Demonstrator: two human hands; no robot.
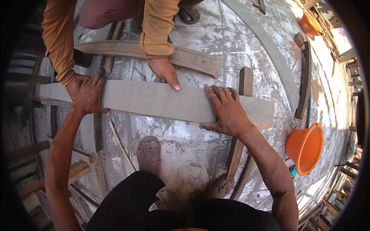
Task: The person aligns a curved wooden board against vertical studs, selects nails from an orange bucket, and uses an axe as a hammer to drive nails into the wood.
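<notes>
Grey plank (148, 99) lies crosswise before the person, above timbers (234, 158). The left hand (88, 96) and right hand (228, 114) both hold it in a wide grip, thumb by the near edge, fingers toward the far one. Opposite, a co-worker's hand (162, 72) touches it; beyond lies a curved beam (192, 61).

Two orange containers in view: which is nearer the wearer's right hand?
The lower orange bucket, at mid-height on the picture's right. The other orange container sits toward the top right corner, farther from the right hand.
</notes>
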